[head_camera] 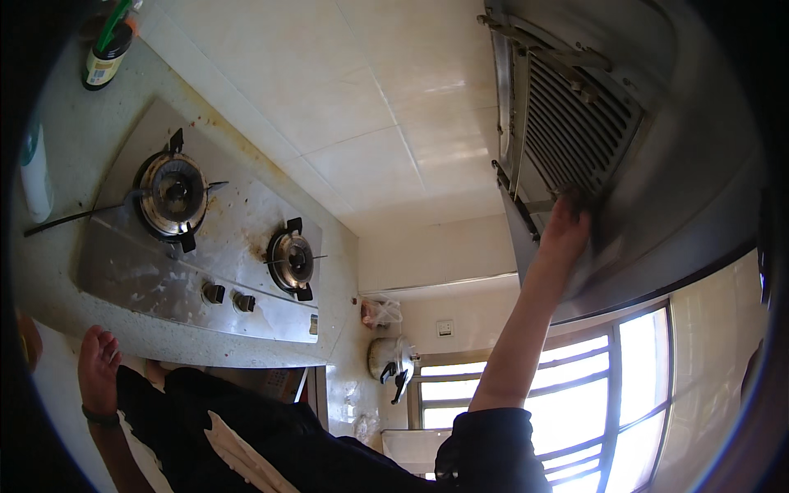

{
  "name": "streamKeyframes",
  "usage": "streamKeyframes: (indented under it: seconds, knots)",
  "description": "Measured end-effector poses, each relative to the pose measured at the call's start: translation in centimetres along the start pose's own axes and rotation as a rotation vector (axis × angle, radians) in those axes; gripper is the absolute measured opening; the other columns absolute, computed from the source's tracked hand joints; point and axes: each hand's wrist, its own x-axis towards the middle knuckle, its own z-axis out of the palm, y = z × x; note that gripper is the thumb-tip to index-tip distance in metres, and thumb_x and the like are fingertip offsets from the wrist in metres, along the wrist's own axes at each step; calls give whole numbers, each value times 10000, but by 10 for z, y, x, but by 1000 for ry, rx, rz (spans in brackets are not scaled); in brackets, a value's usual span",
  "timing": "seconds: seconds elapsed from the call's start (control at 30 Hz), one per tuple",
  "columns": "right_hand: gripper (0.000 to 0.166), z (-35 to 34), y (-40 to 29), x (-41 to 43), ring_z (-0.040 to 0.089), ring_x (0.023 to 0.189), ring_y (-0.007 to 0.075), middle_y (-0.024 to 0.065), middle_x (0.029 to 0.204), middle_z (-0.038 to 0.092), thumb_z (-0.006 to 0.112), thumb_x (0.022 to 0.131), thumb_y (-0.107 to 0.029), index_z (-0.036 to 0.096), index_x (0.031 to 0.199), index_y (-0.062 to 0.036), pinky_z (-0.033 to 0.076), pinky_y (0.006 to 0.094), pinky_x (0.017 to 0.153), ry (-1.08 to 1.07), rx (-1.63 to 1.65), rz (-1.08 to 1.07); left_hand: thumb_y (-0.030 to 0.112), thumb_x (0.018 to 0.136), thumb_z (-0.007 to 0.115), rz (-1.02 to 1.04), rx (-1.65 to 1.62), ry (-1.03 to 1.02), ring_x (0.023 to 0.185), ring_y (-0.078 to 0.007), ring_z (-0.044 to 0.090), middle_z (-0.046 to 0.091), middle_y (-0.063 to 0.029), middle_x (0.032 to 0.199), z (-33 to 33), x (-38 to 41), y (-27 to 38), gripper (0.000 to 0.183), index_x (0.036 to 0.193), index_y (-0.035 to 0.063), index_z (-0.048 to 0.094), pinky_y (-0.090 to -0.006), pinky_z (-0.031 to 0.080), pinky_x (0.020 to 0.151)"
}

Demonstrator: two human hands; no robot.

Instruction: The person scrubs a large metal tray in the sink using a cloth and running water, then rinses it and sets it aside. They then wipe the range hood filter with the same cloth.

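Observation:
My right hand [568,228] reaches up to the range hood [666,185], at the lower end of its slotted metal grille [570,117]. Its fingers close around a small dark pad [574,198], blurred, its kind unclear, held against the hood near the grille. My left hand [98,363], with a dark band at the wrist, hangs at the counter's front edge at lower left. It holds nothing, its fingers slightly bent and apart. Before me lies a stained steel gas stove [234,209] with a larger burner [175,191] and a smaller one [294,259].
A dark-lidded jar [105,65] and a white bottle [37,179] stand on the counter [185,345] at left. A pressure cooker [388,357] and a plastic bag [382,313] are near the corner. A barred window [573,400] lies below the hood in the picture.

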Motion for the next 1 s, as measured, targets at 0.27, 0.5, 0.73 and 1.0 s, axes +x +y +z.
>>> streamKeyframes:
  seconds: [0.27,0.5,0.73,1.0]
  knots:
    - [235,45,15,30,553,870,197,118,964,565,466,846,-137,497,1027,9,460,308,762,-180,-53,-6,395,841,469,48,19,-71,935,-124,446,473,3,1015,-33,-6,9,428,1157,107,451,-252,316,829]
    - [226,88,6,-18,543,886,181,101,967,562,485,839,-134,494,1030,-12,433,279,761,-204,-109,-166,405,842,466,-51,0,23,937,-113,448,481,13,1004,-35,-13,5,446,1166,99,441,-266,317,830]
    - [329,157,-12,-68,491,998,174,101,1095,510,527,818,-160,444,1103,-17,367,294,849,-235,-282,-279,404,832,490,-33,1,-61,906,-102,463,509,27,962,-16,-9,5,426,1136,106,469,-262,321,811]
    - [369,158,-13,-75,488,1015,194,86,1141,495,484,856,-182,407,1191,-48,382,299,856,-353,-205,-308,380,823,515,-32,-63,-42,897,-104,469,516,31,935,-24,-10,15,375,1097,124,501,-255,331,795]
